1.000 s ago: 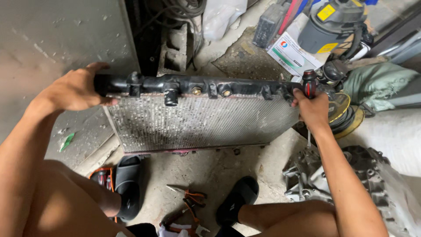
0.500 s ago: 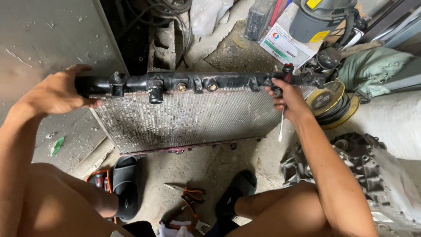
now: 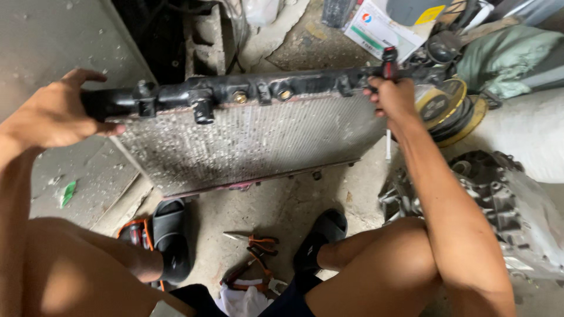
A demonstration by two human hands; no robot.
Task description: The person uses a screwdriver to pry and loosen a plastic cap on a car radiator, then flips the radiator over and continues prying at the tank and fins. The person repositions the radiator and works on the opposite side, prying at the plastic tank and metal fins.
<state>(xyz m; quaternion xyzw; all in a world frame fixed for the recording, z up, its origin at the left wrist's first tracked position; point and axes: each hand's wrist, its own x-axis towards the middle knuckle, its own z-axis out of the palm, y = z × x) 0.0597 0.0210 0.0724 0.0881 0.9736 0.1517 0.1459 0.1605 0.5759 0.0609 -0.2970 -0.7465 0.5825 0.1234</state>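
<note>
Radiator point(image 3: 252, 138) tilted more since earlier, left hand point(image 3: 56, 114) gripping its end, right hand point(image 3: 392, 97) clutching screwdriver point(image 3: 388, 64), dusty concrete floor point(image 3: 282, 205)

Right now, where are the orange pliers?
In the head view, the orange pliers lie on the concrete floor low in the middle, between the person's two black sandals and below the radiator.
</note>
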